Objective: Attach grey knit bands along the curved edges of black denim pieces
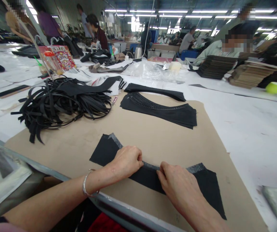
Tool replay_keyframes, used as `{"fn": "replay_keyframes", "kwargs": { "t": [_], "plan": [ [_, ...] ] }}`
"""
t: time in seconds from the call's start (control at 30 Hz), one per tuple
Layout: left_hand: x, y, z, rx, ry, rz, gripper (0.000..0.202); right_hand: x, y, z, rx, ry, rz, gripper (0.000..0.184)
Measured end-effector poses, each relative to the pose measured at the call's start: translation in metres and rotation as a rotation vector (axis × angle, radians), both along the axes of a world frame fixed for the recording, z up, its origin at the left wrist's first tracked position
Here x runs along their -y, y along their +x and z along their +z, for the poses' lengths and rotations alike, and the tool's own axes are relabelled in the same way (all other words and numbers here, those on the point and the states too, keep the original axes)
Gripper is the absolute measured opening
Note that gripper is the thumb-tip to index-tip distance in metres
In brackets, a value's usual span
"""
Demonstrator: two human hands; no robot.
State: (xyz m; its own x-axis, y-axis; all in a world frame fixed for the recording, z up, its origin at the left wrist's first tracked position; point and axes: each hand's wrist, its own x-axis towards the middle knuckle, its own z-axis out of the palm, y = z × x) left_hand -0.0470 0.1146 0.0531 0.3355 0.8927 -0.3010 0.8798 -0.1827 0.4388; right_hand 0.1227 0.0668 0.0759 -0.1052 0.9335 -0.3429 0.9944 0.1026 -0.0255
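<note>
A curved black fabric piece (148,180) lies across the brown paper in front of me, a speckled grey strip running along its upper edge. My left hand (128,161) is closed on that edge left of the middle, fingers pinched together. Just to its right, my right hand (177,178) pinches the same edge between thumb and fingers. A short stretch of the grey strip shows between the two hands. Beyond them rests a stack of curved black pieces (160,109), with another narrower black stack (155,91) behind it.
Brown paper (80,148) covers the near part of the white table (256,129). A heap of black strips (66,106) sits at the left, a small cutter (114,101) beside it. Stacked dark and brown pieces (249,74) stand at the back right, near a co-worker (215,53).
</note>
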Motion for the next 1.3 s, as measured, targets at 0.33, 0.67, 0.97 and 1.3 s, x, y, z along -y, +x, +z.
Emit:
{"fn": "replay_keyframes", "kwargs": {
  "t": [0.33, 0.67, 0.97, 1.3],
  "plan": [
    [0.001, -0.001, 0.003, 0.009, -0.005, 0.005, 0.014, 0.001, 0.002, 0.003, -0.022, 0.007, -0.008, 0.029],
    [0.002, -0.001, -0.003, 0.010, 0.021, 0.016, 0.013, -0.002, 0.002, -0.006, -0.002, -0.019, -0.006, 0.028],
    [0.006, 0.003, -0.005, -0.019, 0.088, 0.013, 0.011, -0.002, -0.002, -0.005, 0.032, -0.040, -0.009, 0.023],
    [0.024, 0.004, -0.009, 0.031, 0.356, 0.048, 0.017, 0.003, 0.003, -0.008, -0.012, -0.012, -0.066, 0.018]
  ]
}}
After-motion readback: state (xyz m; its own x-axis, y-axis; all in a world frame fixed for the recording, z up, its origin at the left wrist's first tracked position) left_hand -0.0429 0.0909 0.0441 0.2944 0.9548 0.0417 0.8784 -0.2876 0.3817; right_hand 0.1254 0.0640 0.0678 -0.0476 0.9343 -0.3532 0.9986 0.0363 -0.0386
